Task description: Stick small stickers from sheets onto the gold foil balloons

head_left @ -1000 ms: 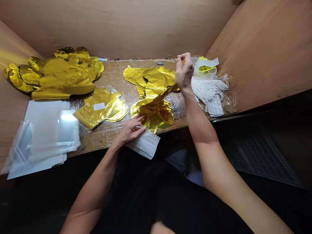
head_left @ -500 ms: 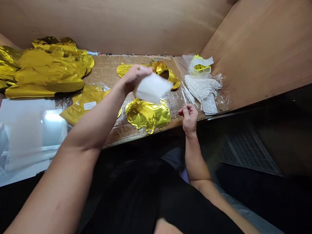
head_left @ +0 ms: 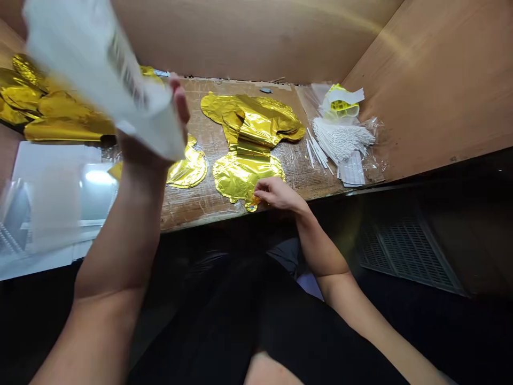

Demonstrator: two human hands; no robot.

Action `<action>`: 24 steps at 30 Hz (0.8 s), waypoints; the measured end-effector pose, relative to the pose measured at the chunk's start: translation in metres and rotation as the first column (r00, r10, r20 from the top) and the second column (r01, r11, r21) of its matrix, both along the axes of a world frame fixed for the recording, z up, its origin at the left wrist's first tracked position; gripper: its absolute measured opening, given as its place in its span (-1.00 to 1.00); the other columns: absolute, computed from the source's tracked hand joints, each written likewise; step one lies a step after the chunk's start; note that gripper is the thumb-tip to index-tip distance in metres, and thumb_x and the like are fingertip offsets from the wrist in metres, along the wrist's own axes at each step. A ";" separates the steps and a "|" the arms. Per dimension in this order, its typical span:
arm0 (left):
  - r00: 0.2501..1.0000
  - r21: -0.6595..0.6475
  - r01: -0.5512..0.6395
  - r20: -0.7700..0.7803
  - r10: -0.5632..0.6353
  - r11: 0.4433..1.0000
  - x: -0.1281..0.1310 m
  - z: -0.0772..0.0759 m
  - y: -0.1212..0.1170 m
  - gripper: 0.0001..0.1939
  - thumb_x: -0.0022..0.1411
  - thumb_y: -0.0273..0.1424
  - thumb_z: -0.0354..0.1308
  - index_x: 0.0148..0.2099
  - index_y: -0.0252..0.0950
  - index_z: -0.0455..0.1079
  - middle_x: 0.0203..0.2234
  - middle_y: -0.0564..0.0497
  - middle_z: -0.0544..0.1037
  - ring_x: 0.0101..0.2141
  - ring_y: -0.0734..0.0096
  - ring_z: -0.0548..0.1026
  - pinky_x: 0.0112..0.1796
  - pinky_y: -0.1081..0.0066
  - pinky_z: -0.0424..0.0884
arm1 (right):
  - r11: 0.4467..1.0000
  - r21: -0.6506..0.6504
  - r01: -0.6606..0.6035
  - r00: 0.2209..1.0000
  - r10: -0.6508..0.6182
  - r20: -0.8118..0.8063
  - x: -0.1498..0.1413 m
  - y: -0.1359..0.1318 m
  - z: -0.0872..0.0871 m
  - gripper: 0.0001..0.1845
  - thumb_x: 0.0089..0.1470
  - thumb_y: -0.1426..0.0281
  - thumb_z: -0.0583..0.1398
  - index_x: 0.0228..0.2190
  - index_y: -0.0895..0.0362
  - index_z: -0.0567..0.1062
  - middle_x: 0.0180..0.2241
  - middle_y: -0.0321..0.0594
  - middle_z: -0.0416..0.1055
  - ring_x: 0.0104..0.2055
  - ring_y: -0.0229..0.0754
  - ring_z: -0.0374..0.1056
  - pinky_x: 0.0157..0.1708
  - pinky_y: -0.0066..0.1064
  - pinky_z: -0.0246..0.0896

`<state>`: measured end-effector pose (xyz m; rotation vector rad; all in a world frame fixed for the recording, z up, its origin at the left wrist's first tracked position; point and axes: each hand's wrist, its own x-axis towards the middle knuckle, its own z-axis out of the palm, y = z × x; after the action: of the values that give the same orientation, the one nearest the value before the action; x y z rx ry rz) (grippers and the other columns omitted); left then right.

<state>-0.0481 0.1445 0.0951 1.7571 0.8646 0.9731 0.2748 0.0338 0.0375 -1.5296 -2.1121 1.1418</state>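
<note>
My left hand (head_left: 138, 151) is raised at the left, its fingers wrapped round a white paper-like packet (head_left: 86, 64) with dark print on it, smeared by motion. Low on the work surface, my right hand (head_left: 278, 193) pinches at the lower edge of a gold foil balloon (head_left: 240, 174), close to its small tab. That balloon lies flat, and its upper part reaches back over the table in folds. Left of it, partly behind my left forearm, lies another gold foil piece (head_left: 190, 168).
A pile of gold foil balloons (head_left: 68, 115) fills the back left. Clear plastic and white sheets (head_left: 56, 198) lie at the front left. At the right are white sticks (head_left: 342, 140), loose sticks (head_left: 315, 149) and a yellow-and-white roll (head_left: 340, 104). Wooden walls (head_left: 433, 80) enclose the back and right.
My left hand has swung up and left with the white packet, uncovering the gold foil behind. My right hand has moved left from beside the sticks onto the balloon's lower edge.
</note>
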 end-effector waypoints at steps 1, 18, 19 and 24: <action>0.998 -0.050 -0.022 0.052 0.024 0.998 -0.012 -0.004 -0.022 -0.18 0.18 0.52 -0.28 -0.30 -0.11 0.33 0.12 0.10 0.64 -0.17 0.38 0.59 -0.55 0.37 0.34 | 1.000 -0.003 -0.022 0.999 0.023 0.045 -0.006 0.002 0.001 -0.83 0.24 0.38 0.24 -0.37 0.18 0.58 -0.46 -0.29 0.48 -0.40 -0.28 0.29 -0.32 -0.43 0.06; 0.625 0.179 0.315 -0.778 -0.062 0.932 0.043 -0.095 -0.152 -0.68 0.53 -0.29 -0.01 -0.30 -0.21 0.41 0.44 0.00 0.34 -0.32 0.23 0.67 -0.45 0.26 0.41 | 0.984 0.125 0.128 0.721 -0.178 0.669 -0.011 -0.007 0.009 -0.52 0.27 -0.06 0.28 -0.11 0.10 0.54 -0.22 0.01 0.60 -0.20 0.07 0.47 -0.22 -0.27 0.11; 0.641 0.178 0.304 -0.765 -0.062 0.936 0.043 -0.096 -0.153 -0.69 0.53 -0.29 0.00 -0.31 -0.21 0.40 0.44 0.02 0.34 -0.33 0.24 0.67 -0.45 0.26 0.41 | 0.978 0.165 0.126 0.723 -0.205 0.660 -0.006 -0.006 0.009 -0.55 0.29 -0.03 0.28 -0.11 0.10 0.54 -0.21 0.01 0.60 -0.17 0.08 0.46 -0.19 -0.26 0.10; 0.734 0.135 0.220 -0.675 -0.073 0.966 0.038 -0.103 -0.151 -0.72 0.51 -0.25 0.06 -0.29 -0.19 0.39 0.40 -0.02 0.40 -0.31 0.23 0.69 -0.35 0.26 0.50 | 0.945 0.267 -0.190 0.927 0.083 0.367 0.005 0.001 -0.013 -0.72 0.31 0.14 0.31 -0.16 0.10 0.55 -0.12 -0.10 0.57 -0.03 -0.03 0.38 -0.01 -0.25 -0.01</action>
<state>-0.0104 -0.0064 -0.0083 2.3765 1.0612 0.3029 0.2796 0.0352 0.0244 -1.5477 -2.5219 0.5737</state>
